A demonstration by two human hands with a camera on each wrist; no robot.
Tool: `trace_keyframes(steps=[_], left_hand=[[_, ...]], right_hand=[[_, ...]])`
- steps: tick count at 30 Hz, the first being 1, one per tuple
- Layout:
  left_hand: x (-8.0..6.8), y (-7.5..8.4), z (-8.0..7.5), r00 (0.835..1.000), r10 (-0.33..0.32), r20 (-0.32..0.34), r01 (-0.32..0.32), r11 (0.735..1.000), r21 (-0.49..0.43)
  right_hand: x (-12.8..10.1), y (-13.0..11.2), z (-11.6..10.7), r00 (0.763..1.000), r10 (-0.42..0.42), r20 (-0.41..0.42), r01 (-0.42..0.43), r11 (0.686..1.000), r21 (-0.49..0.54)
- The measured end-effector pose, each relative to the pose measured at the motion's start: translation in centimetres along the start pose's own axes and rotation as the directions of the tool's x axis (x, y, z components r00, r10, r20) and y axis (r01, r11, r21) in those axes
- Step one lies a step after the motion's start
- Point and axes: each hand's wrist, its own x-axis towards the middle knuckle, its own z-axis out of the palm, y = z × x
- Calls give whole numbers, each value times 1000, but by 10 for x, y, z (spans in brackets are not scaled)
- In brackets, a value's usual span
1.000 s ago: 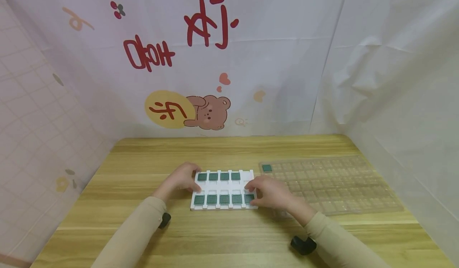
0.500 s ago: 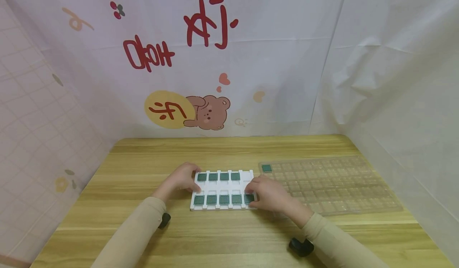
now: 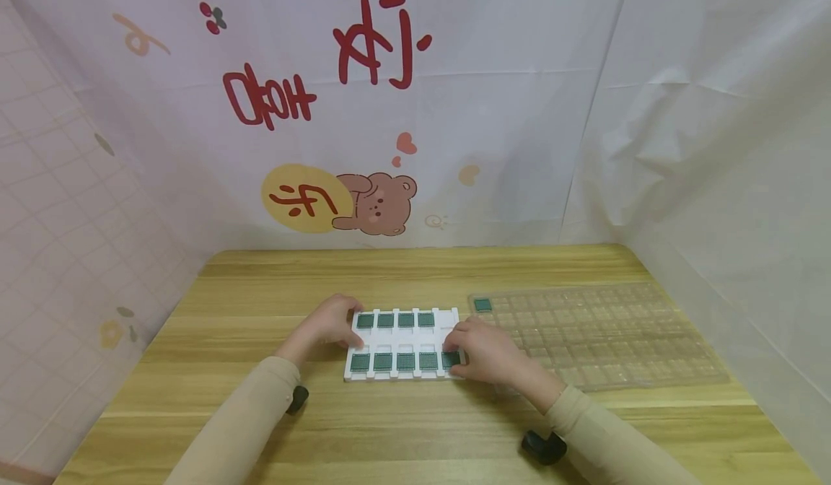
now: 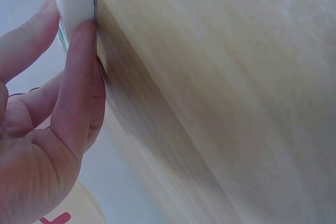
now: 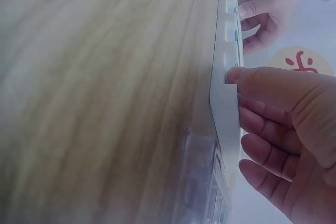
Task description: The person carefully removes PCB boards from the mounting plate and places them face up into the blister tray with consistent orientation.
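A white slotted tray (image 3: 425, 339) lies on the table with two rows of square green chips. My left hand (image 3: 331, 320) grips its left end; in the left wrist view the thumb (image 4: 39, 32) is on the top and a finger (image 4: 79, 72) lies along the side. At the front right slot, my right hand (image 3: 487, 350) pinches a green chip (image 3: 450, 359) between thumb and fingers. In the right wrist view the right thumb (image 5: 262, 81) sits at a notch in the tray's edge, with the chip hidden there. The back right slot (image 3: 446, 318) shows bare white.
A clear plastic compartment tray (image 3: 604, 333) lies right of the white tray, partly behind my right hand. One green chip (image 3: 482, 304) sits in its back left compartment. White curtains surround the wooden table (image 3: 389, 434).
My right hand has shifted very slightly left, its thumb and fingers closing over the front right chip. The left hand and the tray have stayed nearly in place.
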Motion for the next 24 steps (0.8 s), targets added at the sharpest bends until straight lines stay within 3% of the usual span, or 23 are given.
trace_keyframes(steps=[24], left_hand=[[2,-2,1,1000,4,3,-4,999,-32]], right_hand=[[3,7,-3,1000,9,27,-13,986,164]])
